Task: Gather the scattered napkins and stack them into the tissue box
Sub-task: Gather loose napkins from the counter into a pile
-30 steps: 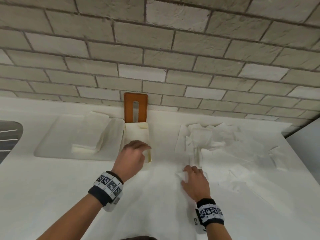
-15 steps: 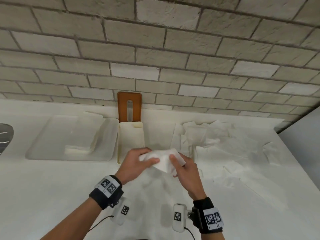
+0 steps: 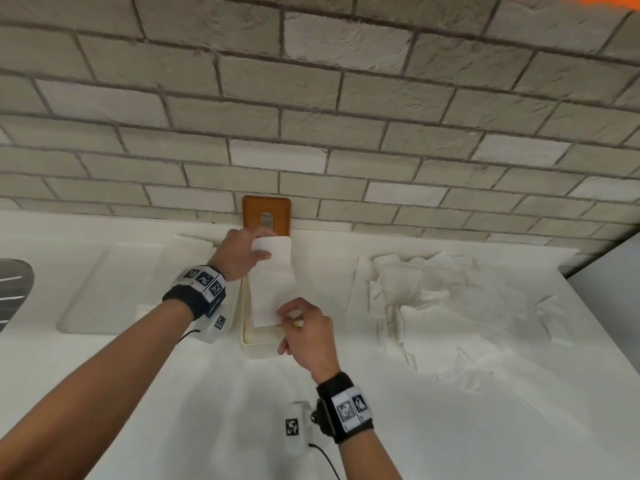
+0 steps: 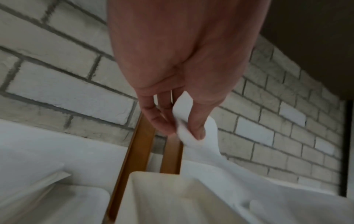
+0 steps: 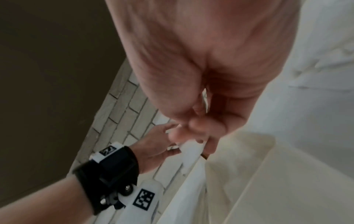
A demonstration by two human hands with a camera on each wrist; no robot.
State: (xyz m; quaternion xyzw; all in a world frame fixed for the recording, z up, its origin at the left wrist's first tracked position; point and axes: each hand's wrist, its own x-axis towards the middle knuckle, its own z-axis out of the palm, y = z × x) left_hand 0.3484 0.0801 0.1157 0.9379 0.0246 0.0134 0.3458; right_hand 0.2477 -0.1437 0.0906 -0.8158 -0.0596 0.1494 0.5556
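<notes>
Across the worktop (image 3: 173,393), my heap of loose napkins (image 3: 450,306) lies untouched right of the tissue box (image 3: 258,349). Half a second ago I bunched one napkin (image 3: 273,282); now left grip (image 3: 239,252) and right grip (image 3: 304,327) pinch its ends, stretched flat over the box, ready to lower.

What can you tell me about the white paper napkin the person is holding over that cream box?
The white paper napkin is a thin, soft, unfolded sheet, stretched lengthwise between both hands. The left hand pinches its far end near the brick wall; the right hand pinches its near end. It hangs just above the open cream plastic tissue box, aligned with the box's length; whether it touches the box is unclear.
</notes>
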